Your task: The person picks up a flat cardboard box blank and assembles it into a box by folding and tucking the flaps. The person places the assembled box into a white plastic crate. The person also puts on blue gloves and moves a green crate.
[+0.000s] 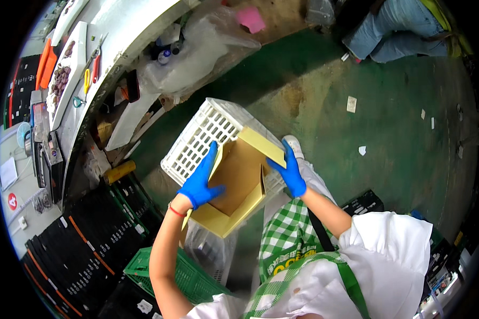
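Observation:
An open cardboard box [234, 183], yellow outside and plain brown inside, is tilted in front of me with its flaps spread. My left hand [201, 181], in a blue glove, grips its left side, fingers stretched along the outside and thumb over the opening. At the upper right, my right hand [291, 173], also gloved in blue, is closed on a yellow flap [261, 144]. Just beyond the box stands a white plastic crate [199, 139] with slotted walls, partly covered by it. What bears the box's weight is hidden.
Left, a workbench [104, 64] holds a white tray [69, 69] and scissors [87, 80]. Clear plastic sheeting [191, 58] lies beneath. A green crate [181, 271] and black stacked crates [80, 255] stand near left. Paper scraps dot the green floor [388, 122]; another person crouches at far right.

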Available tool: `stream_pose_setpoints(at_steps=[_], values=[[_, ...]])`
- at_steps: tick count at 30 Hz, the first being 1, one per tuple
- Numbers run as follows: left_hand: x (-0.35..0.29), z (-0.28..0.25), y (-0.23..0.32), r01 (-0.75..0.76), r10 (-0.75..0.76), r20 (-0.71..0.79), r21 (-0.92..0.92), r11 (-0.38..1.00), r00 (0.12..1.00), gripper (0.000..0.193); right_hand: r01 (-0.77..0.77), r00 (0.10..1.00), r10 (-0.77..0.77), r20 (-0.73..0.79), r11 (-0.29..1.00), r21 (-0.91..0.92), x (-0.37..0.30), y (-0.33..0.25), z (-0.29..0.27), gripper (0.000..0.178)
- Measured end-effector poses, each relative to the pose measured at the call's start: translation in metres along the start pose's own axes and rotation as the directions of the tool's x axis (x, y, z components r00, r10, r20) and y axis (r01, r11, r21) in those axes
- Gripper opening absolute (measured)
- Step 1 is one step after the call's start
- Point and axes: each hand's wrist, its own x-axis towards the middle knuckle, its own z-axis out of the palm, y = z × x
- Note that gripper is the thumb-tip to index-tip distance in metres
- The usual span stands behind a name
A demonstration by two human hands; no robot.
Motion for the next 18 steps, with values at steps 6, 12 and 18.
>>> stream_pose_setpoints(at_steps=[6,12,18], values=[[0.007,-0.006,-0.008,0.032,-0.05,-0.088,-0.191,0.981,0.995,0.075,-0.029,0.998,0.021,0.057,0.99,0.14,0.047,-0.007,-0.002,0.03],[-0.001,-0.01,-0.014,0.042,-0.075,-0.152,-0.208,0.977,0.986,0.076,0.118,0.959,-0.135,0.251,0.99,0.081,0.036,-0.025,-0.001,0.023],[0.001,-0.017,-0.021,-0.006,-0.004,-0.032,-0.292,0.957,0.999,0.073,0.223,0.941,-0.199,0.273,0.973,-0.059,0.034,-0.037,0.007,0.021]])
